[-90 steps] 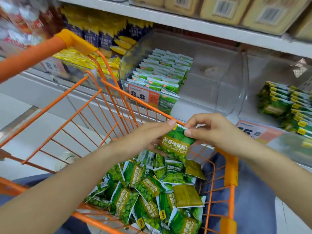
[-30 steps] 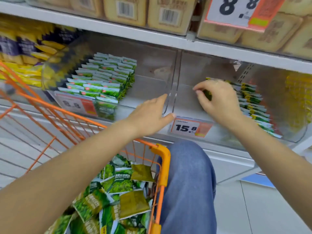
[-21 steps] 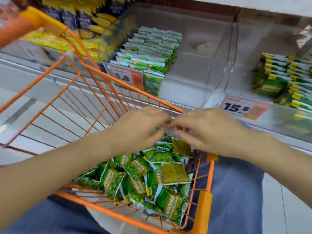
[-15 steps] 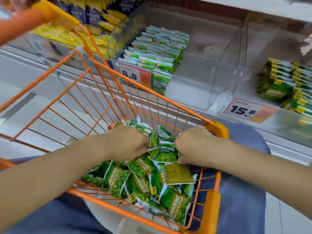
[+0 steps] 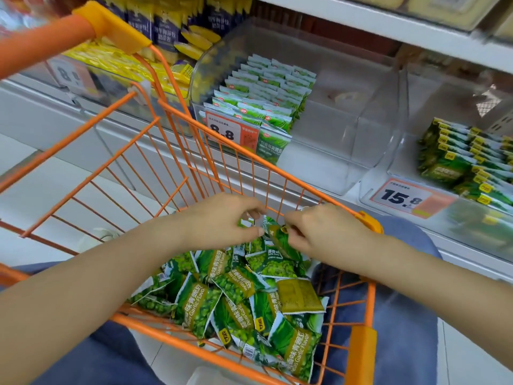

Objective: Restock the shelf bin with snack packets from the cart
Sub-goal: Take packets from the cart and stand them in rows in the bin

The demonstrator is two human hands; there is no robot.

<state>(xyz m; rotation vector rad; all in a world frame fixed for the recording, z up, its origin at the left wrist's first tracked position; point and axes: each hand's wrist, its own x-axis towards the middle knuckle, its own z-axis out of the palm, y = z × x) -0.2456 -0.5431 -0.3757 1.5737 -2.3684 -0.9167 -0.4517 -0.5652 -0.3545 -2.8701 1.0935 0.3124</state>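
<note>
both hands [image 5: 222, 220] lifted, fingers [image 5: 297, 240] pinching one green packet [image 5: 280, 238] (glossy, crumpled) above the cart [image 5: 249, 151].

both bare forearms reach forward and down, converging toward the middle. the left hand [image 5: 222, 218] is palm down, fingers curled, thumb tip stretched toward the right hand [image 5: 324, 232]. the right hand is knuckles up, its fingers curled in a pinch. the fingertips of the two hands sit just beside each other.
</note>
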